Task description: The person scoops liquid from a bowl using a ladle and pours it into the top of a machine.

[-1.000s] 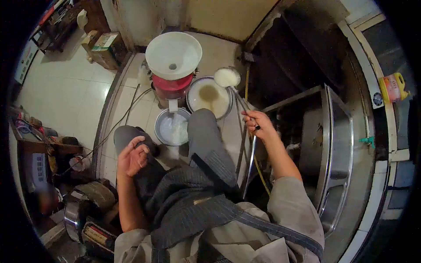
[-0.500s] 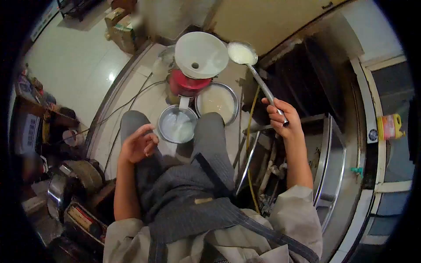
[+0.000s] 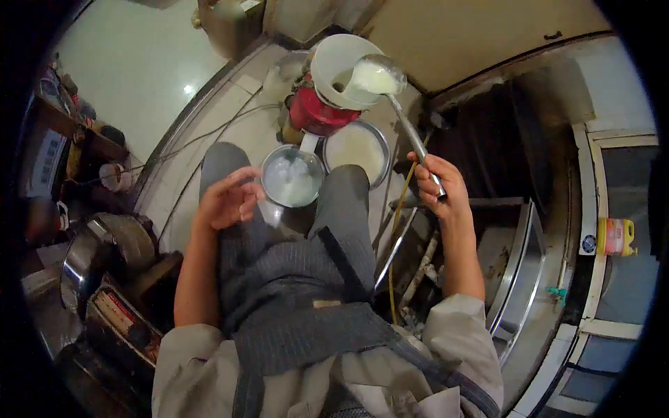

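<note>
My right hand [image 3: 442, 187] is closed around the metal handle of a long ladle [image 3: 414, 136]. The ladle's bowl carries a white, milky mass and hangs over the right edge of a round white hopper [image 3: 327, 59] with a dark hole in its bottom. Beneath the hopper stands a red machine body [image 3: 317, 113], with a pale spout [image 3: 309, 143] at its front. A metal pot [image 3: 291, 177] below the spout holds whitish, foamy stuff. Beside it is a wider metal basin [image 3: 357, 152] of cream-coloured liquid. My left hand [image 3: 231, 198], empty with loosely curled fingers apart, hovers by my left knee.
A yellow hose [image 3: 398, 240] runs along the floor at my right, beside a metal-framed stand [image 3: 519, 261]. Dark clutter and a round metal vessel [image 3: 87, 258] lie at my left. A cable [image 3: 209, 150] crosses the tiles. A yellow jug [image 3: 619, 237] is at far right.
The ladle has moved from beside the hopper to over its right edge, and its bowl is now tipped. The view has shifted. My left hand stays empty near the knee.
</note>
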Available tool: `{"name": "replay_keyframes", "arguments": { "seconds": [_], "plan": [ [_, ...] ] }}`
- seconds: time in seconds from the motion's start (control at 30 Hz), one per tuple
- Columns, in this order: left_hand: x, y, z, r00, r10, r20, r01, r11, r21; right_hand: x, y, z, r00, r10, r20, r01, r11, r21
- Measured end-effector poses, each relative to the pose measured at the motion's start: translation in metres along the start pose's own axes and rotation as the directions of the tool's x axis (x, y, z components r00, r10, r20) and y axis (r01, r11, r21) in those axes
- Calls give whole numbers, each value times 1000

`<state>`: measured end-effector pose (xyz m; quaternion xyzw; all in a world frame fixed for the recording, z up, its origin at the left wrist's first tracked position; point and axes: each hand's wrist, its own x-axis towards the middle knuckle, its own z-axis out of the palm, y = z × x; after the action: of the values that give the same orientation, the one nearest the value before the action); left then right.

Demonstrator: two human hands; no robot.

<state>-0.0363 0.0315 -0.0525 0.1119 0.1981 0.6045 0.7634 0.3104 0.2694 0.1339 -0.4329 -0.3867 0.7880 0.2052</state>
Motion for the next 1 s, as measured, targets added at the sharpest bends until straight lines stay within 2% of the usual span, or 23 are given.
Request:
{"name": "replay_keyframes", "arguments": {
  "seconds": [0.07, 0.13, 0.3, 0.43, 0.53, 0.6, 0.7, 0.77, 1.0],
  "plan": [
    [0, 1, 1, 1000, 3, 1, -3, 999, 44, 1, 3, 1, 1000, 9, -7, -9, 1000, -14],
    [-2, -1, -1, 1000, 9, -3, -9, 1000, -9, 1, 5, 2, 1000, -25, -13, 25, 998, -50],
    [-2, 1, 1, 999, 32, 20, -33, 997, 66, 1, 6, 4, 999, -33, -18, 32, 997, -72],
    [-1, 2, 3, 1000, 7, -7, -7, 1000, 19, 1, 7, 3, 999, -44, -24, 42, 997, -61],
    [-1, 0, -1, 1000, 14, -21, -12, 996, 87, 0, 7, 6, 998, -53, -25, 50, 995, -86],
    [1, -2, -4, 999, 37, 37, -38, 998, 42, 2, 9, 2, 999, -54, 0, 54, 996, -71],
    [1, -2, -2, 999, 33, 0, -33, 998, 52, 1, 10, 5, 998, -57, 6, 57, 996, -64],
    [1, -1, -3, 999, 32, -2, -32, 998, 60, 0, 11, 8, 996, -70, -54, 64, 992, -108],
    [0, 2, 0, 999, 14, -37, -12, 997, 71, 3, 13, 2, 997, -67, -23, 65, 993, -98]
  ]
}}
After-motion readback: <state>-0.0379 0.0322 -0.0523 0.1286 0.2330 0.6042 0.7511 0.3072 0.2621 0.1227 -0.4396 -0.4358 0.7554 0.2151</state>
